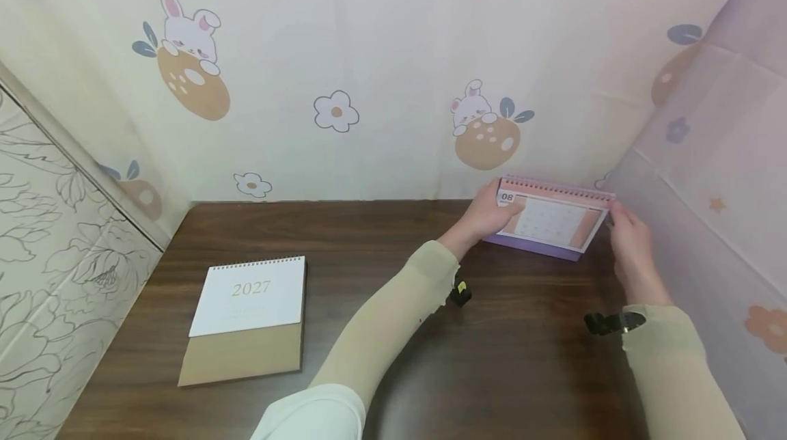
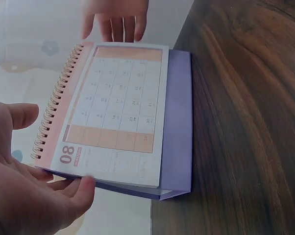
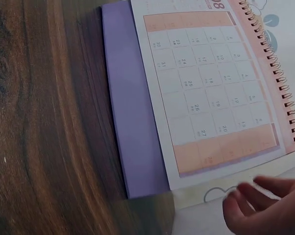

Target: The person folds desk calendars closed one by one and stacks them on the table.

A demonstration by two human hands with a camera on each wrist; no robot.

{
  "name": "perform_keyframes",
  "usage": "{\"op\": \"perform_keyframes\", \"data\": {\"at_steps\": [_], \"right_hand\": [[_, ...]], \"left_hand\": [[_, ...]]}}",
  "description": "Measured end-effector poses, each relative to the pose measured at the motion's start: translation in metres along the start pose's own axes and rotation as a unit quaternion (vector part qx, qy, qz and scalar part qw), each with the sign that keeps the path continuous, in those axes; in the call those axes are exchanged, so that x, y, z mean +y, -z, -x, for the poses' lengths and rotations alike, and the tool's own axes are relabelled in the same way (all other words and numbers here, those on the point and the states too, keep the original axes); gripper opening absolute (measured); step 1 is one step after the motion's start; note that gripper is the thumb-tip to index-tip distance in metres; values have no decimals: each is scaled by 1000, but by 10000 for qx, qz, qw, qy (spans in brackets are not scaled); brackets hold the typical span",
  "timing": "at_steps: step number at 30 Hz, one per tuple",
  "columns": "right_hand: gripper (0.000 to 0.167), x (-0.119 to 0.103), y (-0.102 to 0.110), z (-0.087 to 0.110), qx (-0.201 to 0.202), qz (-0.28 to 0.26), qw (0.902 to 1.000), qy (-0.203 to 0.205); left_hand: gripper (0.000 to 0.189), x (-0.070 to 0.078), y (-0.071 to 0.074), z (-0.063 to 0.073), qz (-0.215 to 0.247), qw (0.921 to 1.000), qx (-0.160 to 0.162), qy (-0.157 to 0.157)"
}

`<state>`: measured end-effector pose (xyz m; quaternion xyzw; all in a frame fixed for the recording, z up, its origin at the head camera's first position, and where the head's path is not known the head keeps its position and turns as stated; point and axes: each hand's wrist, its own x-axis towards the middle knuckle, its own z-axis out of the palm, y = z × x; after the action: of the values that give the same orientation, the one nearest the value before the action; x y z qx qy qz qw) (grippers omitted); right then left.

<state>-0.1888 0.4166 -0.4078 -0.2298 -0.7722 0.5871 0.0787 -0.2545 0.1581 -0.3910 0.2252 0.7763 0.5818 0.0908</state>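
Note:
A desk calendar (image 1: 550, 218) with an orange-and-white page marked 08, a spiral along its top and a purple base (image 2: 179, 117) stands tilted back at the far right of the table. My left hand (image 1: 488, 211) is at its left end, fingertips right at the side edge; in the left wrist view the thumb (image 2: 24, 115) stands apart from the spiral. At the opposite end is my right hand (image 1: 633, 245), its fingers (image 3: 255, 196) loosely bent beside the edge with a gap showing in the right wrist view.
A second calendar (image 1: 249, 296), white with 2027 on it and a tan base (image 1: 246, 354), lies at the left of the brown wooden table (image 1: 344, 235). Patterned cloth (image 1: 393, 85) rises behind the table, with another wall (image 1: 719, 221) close by my right arm.

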Motion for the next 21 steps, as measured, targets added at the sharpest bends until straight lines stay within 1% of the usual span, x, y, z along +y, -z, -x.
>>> {"op": "perform_keyframes", "data": {"at_steps": [4,7,12,16,19,21], "right_hand": [[84,1,-5,-3,-286,-375,9989,43],[81,-1,-9,-2,-321,-521,9981,19],[73,-4,-12,3,-141,-264,9996,-17],[75,-3,-10,7,-98,-114,9998,-99],[80,-2,-8,11,-175,-470,9986,-172],[81,-2,-8,14,-218,-841,9959,-261]], "left_hand": [[45,1,0,1,-77,9999,59,67],[49,1,1,2,-301,9994,17,157],[50,3,4,4,-440,9986,-31,302],[47,4,5,6,-438,9982,-42,408],[49,5,4,6,-590,9969,7,516],[51,6,4,6,-663,9961,63,586]]}}
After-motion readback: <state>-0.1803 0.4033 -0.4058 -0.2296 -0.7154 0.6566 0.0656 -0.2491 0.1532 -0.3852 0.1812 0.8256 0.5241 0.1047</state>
